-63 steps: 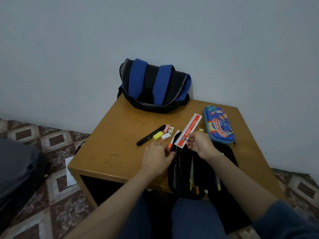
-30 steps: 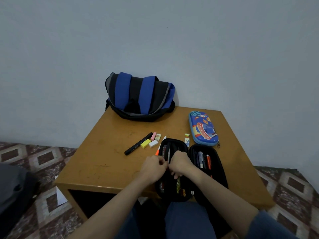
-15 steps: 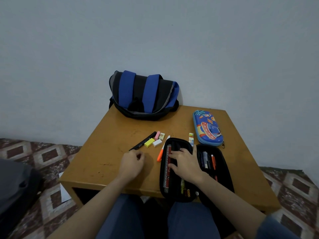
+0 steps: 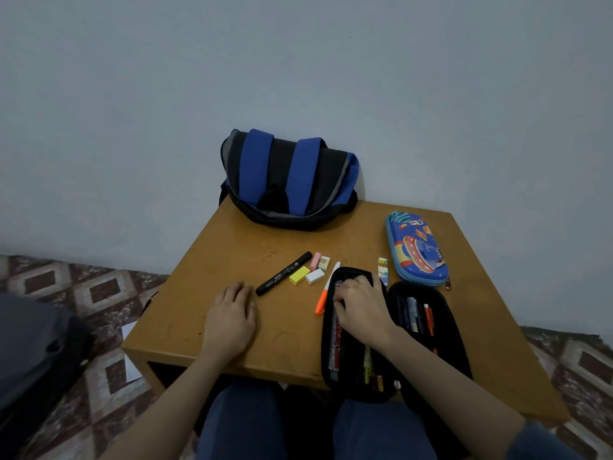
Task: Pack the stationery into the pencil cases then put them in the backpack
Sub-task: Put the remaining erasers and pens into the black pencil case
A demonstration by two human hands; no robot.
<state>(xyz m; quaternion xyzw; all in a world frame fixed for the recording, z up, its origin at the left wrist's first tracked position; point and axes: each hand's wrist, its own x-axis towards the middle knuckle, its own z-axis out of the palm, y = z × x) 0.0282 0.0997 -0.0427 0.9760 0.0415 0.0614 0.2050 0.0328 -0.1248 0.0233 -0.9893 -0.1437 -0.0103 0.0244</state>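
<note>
Stationery is partly packed: the ruler [image 4: 335, 340], held above the table by the right hand [image 4: 361, 307] two seconds ago, now lies lengthwise in the left half of the open black case [image 4: 455, 343] at 5 o'clock on the table [image 4: 282, 330]. That hand has dropped onto it, fingers bent down into the case; whether they pinch anything I cannot tell. The left hand [image 4: 232, 313] has let go of the case and slid out to 8 o'clock, where it lies flat and relaxed, fingertips just beside the near end of the marker [image 4: 283, 273]. So the ruler looks done and the marker seems the likely next pick. Still loose near the centre are a yellow eraser [image 4: 299, 275], a white eraser [image 4: 314, 276], a pink eraser [image 4: 315, 261], a cream eraser [image 4: 323, 262] and an orange pen [image 4: 326, 290] just beside the case's left rim; a small printed eraser [image 4: 382, 270] sits between the two cases. The black case looks like soft fabric with a zip edge, pens lined up in its right half. The blue case [image 4: 416, 250], at 2 o'clock, is a glossy, rounded hard shell with a cartoon print, apparently zipped. The marker is a round black barrel, the erasers small blocks. The backpack [image 4: 288, 180], slumped cloth in blue and black, waits at 12 o'clock against the wall.
</note>
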